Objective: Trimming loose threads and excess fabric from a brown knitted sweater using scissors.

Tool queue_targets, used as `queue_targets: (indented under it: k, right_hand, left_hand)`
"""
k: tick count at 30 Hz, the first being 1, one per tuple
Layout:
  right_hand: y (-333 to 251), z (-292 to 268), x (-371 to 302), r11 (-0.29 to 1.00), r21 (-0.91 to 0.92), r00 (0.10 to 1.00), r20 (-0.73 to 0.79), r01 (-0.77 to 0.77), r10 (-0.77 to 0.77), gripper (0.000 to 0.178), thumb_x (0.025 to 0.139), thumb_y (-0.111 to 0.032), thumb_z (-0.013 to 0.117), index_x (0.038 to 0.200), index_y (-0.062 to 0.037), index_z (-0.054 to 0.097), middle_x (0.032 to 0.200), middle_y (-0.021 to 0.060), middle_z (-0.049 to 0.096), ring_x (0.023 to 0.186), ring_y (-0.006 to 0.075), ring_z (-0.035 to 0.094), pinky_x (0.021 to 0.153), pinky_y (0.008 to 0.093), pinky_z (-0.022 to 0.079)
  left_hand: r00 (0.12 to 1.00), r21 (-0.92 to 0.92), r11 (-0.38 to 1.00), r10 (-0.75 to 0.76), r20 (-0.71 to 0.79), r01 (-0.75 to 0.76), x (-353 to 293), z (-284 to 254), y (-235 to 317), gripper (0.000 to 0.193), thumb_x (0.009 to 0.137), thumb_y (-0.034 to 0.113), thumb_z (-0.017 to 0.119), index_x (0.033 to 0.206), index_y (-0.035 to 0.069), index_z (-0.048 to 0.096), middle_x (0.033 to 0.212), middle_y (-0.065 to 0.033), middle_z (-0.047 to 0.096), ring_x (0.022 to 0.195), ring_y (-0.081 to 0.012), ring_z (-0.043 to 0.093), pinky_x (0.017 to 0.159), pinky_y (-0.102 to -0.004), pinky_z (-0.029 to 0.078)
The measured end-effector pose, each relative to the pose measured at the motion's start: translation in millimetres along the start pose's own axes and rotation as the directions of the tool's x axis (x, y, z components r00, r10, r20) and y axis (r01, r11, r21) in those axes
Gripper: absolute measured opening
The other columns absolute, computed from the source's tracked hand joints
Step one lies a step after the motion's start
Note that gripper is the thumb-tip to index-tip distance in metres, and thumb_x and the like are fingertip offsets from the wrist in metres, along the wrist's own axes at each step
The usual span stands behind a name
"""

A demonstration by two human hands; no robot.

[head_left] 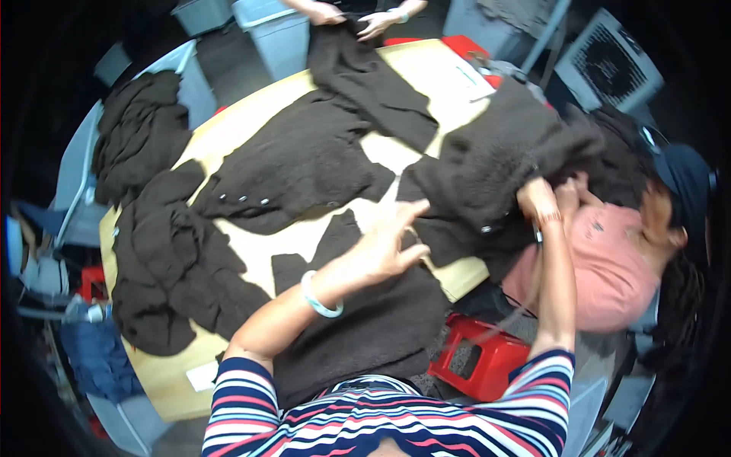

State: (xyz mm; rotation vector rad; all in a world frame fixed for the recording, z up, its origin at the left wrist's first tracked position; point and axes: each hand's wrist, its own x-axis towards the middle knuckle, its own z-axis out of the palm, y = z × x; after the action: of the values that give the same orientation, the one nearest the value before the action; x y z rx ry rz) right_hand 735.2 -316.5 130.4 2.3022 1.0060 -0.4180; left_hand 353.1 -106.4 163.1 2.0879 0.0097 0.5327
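My left hand (384, 240) hovers, slightly blurred, with its fingers spread over a dark brown knit garment (365, 327) at the table's near edge. Off to the right, my right hand (537, 199) is closed on the edge of another dark brown garment (502, 137), which is lifted and bunched, with a pale button near its lower part. Its far side is blurred. A dark cardigan (297, 164) with a row of light buttons lies spread at the table's middle.
The pale table (255, 110) also bears a crumpled dark garment (171, 259) at left. Across it, a person's hands (373, 23) handle dark cloth. A person in pink (601, 263) sits close at right. A red stool (480, 358) and grey-blue bins (274, 38) stand around.
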Motion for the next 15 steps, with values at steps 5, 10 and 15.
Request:
queue_targets:
  k: [5,10,15]
  right_hand:
    - [-143.1,-2.6,-114.7,0.735,0.678,0.969,-0.175,-0.012,0.177,0.044,0.084,-0.020,0.063,0.126,-0.0105,0.053,0.109,0.0266,0.063,0.106,0.0440,0.058,0.091,0.0509,0.047]
    - [-202.0,-8.4,-153.4,0.713,0.697,0.988,-0.151,0.078,0.039,0.051,0.084,-0.017,0.063,0.133,-0.0128,0.049,0.103,0.0279,0.064,0.100,0.0459,0.060,0.087,0.0514,0.048]
    - [-261.0,-54.3,-151.7,0.692,0.635,0.939,-0.223,0.343,-0.262,0.050,0.084,-0.018,0.065,0.132,-0.0133,0.050,0.095,0.0269,0.064,0.091,0.0448,0.062,0.079,0.0502,0.050]
  left_hand:
    - [0.898,0.676,0.623,-0.419,-0.137,0.393,-100.5,-59.4,-96.9,0.082,0.067,0.022,0.082,0.138,0.009,0.042,0.140,-0.0232,0.037,0.135,-0.0427,0.031,0.106,-0.0612,0.029]
    - [0.790,0.780,0.287,-0.476,-0.387,0.556,-165.3,-145.2,-193.7,0.089,0.068,0.025,0.081,0.145,0.020,0.037,0.151,-0.0204,0.027,0.143,-0.0427,0.015,0.108,-0.0687,0.015]
    - [0.769,0.753,0.346,-0.555,-0.316,0.560,-201.9,-148.6,-243.6,0.065,0.073,0.026,0.076,0.133,0.019,0.053,0.142,-0.0150,0.041,0.140,-0.0416,0.023,0.109,-0.0665,0.018]
